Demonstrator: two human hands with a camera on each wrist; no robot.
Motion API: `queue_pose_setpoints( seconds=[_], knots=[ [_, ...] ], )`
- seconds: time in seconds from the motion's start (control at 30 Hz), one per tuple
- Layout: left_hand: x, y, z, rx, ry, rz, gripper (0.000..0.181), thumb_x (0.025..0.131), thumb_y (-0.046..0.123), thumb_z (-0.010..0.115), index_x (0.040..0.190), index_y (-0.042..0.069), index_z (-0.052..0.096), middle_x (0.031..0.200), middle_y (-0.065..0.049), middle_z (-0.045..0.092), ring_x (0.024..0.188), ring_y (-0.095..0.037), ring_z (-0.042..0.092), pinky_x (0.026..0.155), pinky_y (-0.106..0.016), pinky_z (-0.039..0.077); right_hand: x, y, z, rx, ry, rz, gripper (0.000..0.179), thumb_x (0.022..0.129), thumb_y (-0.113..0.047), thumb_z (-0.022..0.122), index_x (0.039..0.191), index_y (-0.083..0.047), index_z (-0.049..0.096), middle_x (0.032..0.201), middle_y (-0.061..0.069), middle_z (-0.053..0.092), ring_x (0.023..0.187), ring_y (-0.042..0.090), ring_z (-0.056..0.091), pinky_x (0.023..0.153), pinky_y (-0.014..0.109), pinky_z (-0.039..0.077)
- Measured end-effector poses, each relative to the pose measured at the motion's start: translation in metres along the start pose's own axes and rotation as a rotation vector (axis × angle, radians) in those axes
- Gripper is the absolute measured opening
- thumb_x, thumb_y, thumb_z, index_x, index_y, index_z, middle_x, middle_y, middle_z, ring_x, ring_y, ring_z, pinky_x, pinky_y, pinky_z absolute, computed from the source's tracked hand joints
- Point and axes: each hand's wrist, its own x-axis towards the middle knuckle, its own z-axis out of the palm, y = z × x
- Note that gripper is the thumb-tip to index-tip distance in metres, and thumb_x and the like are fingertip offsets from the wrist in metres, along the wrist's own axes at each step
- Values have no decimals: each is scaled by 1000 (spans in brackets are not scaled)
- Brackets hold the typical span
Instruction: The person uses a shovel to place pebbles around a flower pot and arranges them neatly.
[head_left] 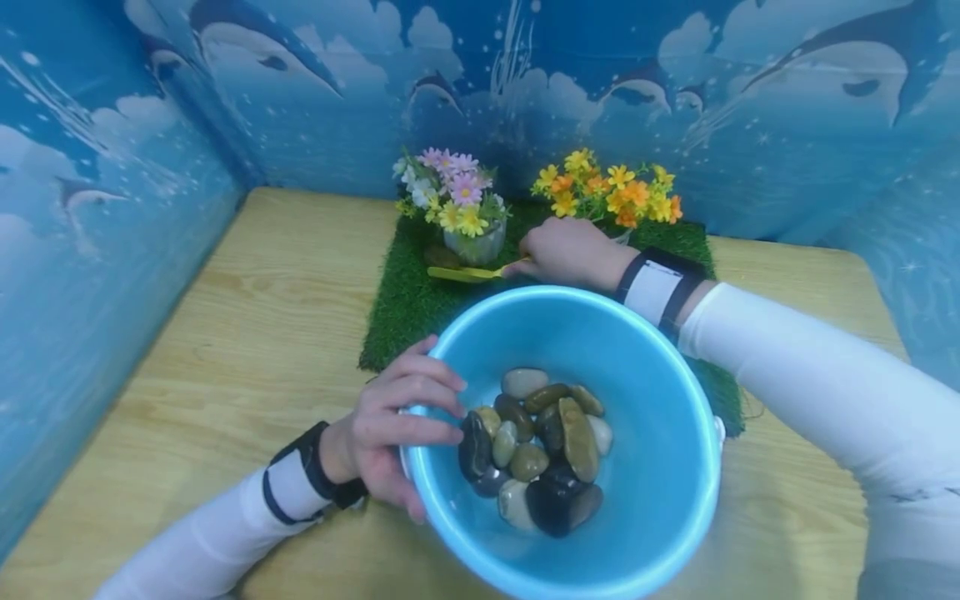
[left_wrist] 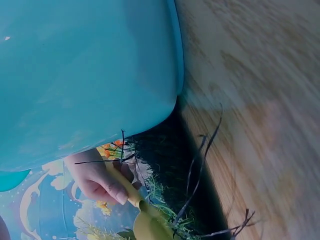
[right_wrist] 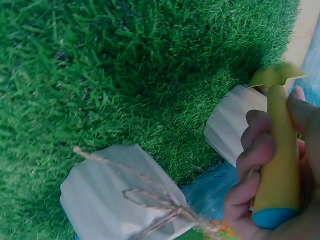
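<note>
My left hand (head_left: 401, 417) holds the left rim of a light blue bucket (head_left: 663, 467), fingers over the edge and thumb outside. Several smooth stones (head_left: 577, 437), dark, brown and pale, lie at the bottom of the bucket. Beyond it, my right hand (head_left: 573, 250) grips a small yellow toy shovel (right_wrist: 277, 165) by its handle, which ends in blue. The shovel's blade points left, low over the artificial grass mat (head_left: 408, 292). Just behind the blade lies a brown stone (head_left: 442, 256); whether they touch, I cannot tell.
A pot of pink, white and yellow flowers (head_left: 457, 187) stands behind the blade. Another pot, with orange and yellow flowers (head_left: 615, 192), is behind my right hand. Blue dolphin-print cloth (head_left: 480, 92) closes off the back and sides of the wooden table (head_left: 247, 333).
</note>
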Motion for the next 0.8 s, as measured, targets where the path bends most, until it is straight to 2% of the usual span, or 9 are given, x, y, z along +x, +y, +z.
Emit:
queue_pose_setpoints(
  seconds=[0.17,0.3,0.5,0.6,0.8],
  knots=[
    [-1,0,1,3,-6,-2,58,96,61,52,85,5,65,87,-14,65,92,-33,57,117,-51,25,-2,1,-2,22,-23,7,36,100,-45,57,90,-15,74,73,-2,66,62,14,62,61,35,54],
    [-2,0,2,4,-10,1,58,96,61,52,85,5,65,88,-14,65,92,-33,57,117,-51,25,-15,4,-7,12,-17,-5,36,101,-45,56,87,-16,73,70,-2,64,59,15,59,58,34,52],
    [-2,-1,2,-4,-15,0,58,95,61,53,85,5,66,89,-14,65,93,-34,57,116,-52,25,-60,8,-29,-9,50,9,36,102,-46,53,87,-17,67,64,-1,57,54,16,52,54,34,45],
    [-1,-1,2,-5,-8,-4,58,95,61,53,85,5,66,89,-15,65,93,-34,57,116,-52,25,-86,6,-45,-52,98,20,33,102,-45,54,93,-16,69,66,-2,57,53,14,50,54,34,43],
    [-1,0,2,-5,21,-7,58,96,60,53,84,5,66,88,-15,65,93,-34,57,116,-52,25,-131,-1,-67,-161,296,-54,21,97,-34,67,101,-14,73,76,-5,65,56,7,52,54,33,46]
  ],
)
